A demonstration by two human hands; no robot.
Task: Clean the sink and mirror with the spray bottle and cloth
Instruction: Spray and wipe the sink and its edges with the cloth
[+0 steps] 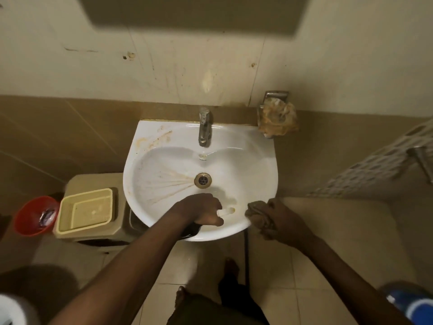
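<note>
Spray step, I judge. Left hand grips spray bottle, nozzle over sink front. Right hand clutches cloth at rim. Next: wipe stains ahead of left hand.

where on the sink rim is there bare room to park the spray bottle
The rim right of the tap, before the soap holder, is bare and clean. The rim left of the tap is bare too, but stained. The front edge is crowded: the left hand grips the spray bottle there and the right hand holds the cloth on the sink.
</note>
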